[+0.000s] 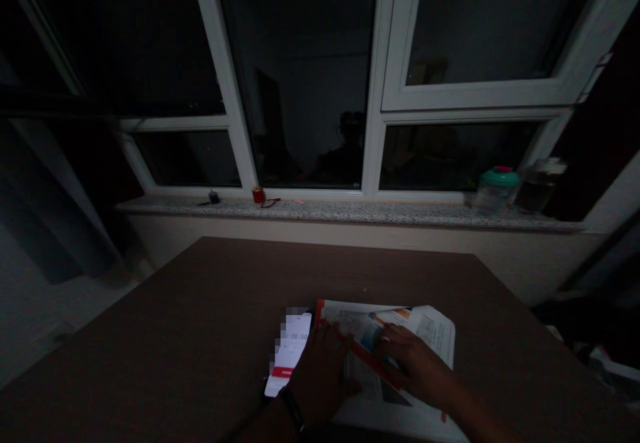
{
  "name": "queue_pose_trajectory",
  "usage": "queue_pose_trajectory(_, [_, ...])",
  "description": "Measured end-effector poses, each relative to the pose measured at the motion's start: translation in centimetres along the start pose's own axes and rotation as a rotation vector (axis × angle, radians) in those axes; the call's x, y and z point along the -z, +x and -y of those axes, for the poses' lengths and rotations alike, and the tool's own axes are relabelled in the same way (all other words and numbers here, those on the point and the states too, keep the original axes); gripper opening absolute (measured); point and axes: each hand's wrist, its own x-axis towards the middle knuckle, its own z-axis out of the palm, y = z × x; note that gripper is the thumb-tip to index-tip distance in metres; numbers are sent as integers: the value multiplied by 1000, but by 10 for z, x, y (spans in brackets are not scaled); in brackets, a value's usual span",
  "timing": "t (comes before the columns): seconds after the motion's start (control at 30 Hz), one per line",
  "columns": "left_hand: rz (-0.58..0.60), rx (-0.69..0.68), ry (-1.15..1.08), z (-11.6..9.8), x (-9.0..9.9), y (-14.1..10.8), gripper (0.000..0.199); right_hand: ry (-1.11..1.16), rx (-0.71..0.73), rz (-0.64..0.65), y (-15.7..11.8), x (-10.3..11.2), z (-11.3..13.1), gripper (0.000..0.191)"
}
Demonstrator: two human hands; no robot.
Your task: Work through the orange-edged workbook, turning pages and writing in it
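A printed paper point(440, 333), perhaps a leaflet or thin booklet, lies on the dark table with red strips along some edges. Part of it looks folded over, its red edge running diagonally between my hands. My left hand point(325, 366) rests on its left side, fingers stretched out and thumb apart, with a dark band at the wrist. Bent fingers of my right hand point(415, 363) close on the folded part; the fingertips are partly hidden in the dim light. Beside my left hand lies a lit phone point(293, 350) showing a timer.
The brown table point(190, 323) reaches toward a speckled stone windowsill point(380, 213). On the sill stand a small red jar point(259, 194), a small dark bottle point(213, 196), a green-lidded container point(497, 190) and another clear jar point(540, 186). A curtain point(55, 210) hangs at left.
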Motion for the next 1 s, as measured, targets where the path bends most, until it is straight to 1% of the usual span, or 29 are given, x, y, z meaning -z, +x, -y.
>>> queue_pose_trajectory(0.07, [22,6,0,-1,2,1,76,0,-10,9,0,1,1,19])
queue_pose_trajectory(0.23, [-8,-25,2,0,0,3,79,-17,-23,32,1,4,4,17])
queue_pose_trajectory(0.37, [7,-28,13,3,-3,2,84,-48,-47,62,7,7,8,15])
queue_pose_trajectory(0.47, [-32,-64,-9,7,-6,1,83,-60,-38,75,14,9,10,19])
queue_pose_trajectory(0.7, [-25,-75,-3,11,-8,3,84,-99,-30,128,39,11,14,23])
queue_pose_trajectory(0.83, [-30,-88,3,10,-10,4,89,-100,-37,124,52,7,15,24])
queue_pose_trajectory(0.93, [-29,-88,0,10,-11,3,84,-92,-61,106,59,3,17,22])
queue_pose_trajectory(1.0, [-30,-88,-8,10,-11,3,82,-60,-87,82,62,0,18,27])
